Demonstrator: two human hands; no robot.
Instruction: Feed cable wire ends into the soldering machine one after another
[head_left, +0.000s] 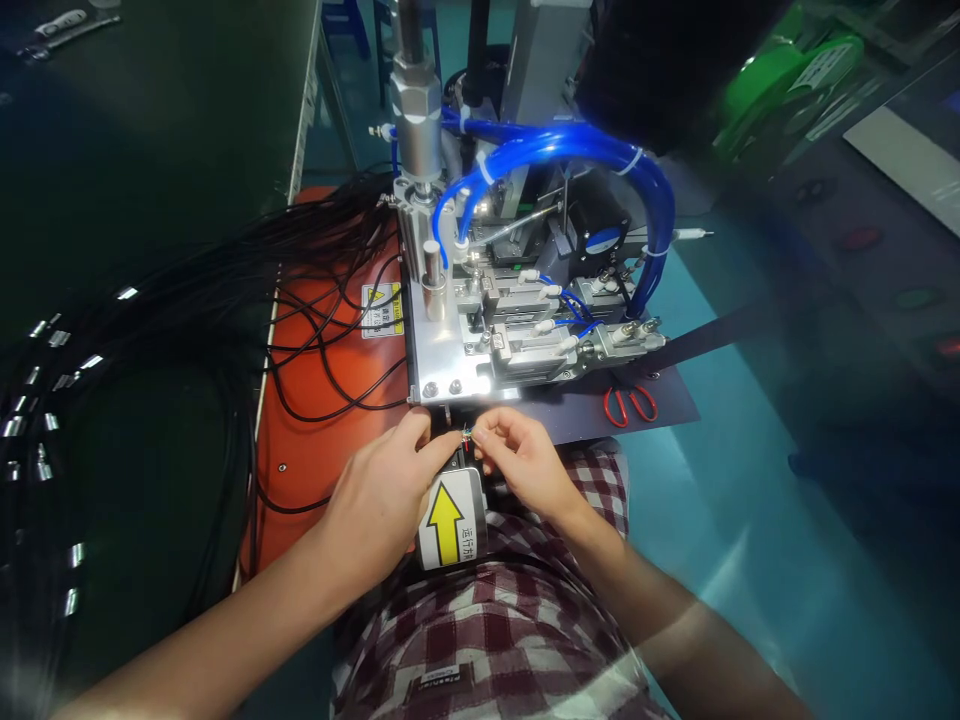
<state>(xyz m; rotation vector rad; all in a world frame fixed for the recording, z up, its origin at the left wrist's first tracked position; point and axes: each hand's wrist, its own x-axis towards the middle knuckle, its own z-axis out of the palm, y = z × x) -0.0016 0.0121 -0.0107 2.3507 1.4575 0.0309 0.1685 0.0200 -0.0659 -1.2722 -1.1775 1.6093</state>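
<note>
Thin coloured wires [466, 437], red and blue-green among them, show between the fingertips of both my hands, just in front of the machine's metal plate [442, 365]. My left hand [386, 485] is closed, thumb and fingers pinched at the left of the wires. From the right, the thumb and fingertips of my right hand [525, 465] pinch the same wires. Where the wires run beneath my left hand is hidden. Just below my hands is a white label [469, 500] with a yellow arrow.
Black cables [300, 235] with shiny metal ends spread over the dark table and orange surface [304, 465] at left. Blue tubes [562, 145] arch over the machine's cylinders. Red-handled scissors [630, 405] lie at right. A green reel [795, 85] stands at upper right.
</note>
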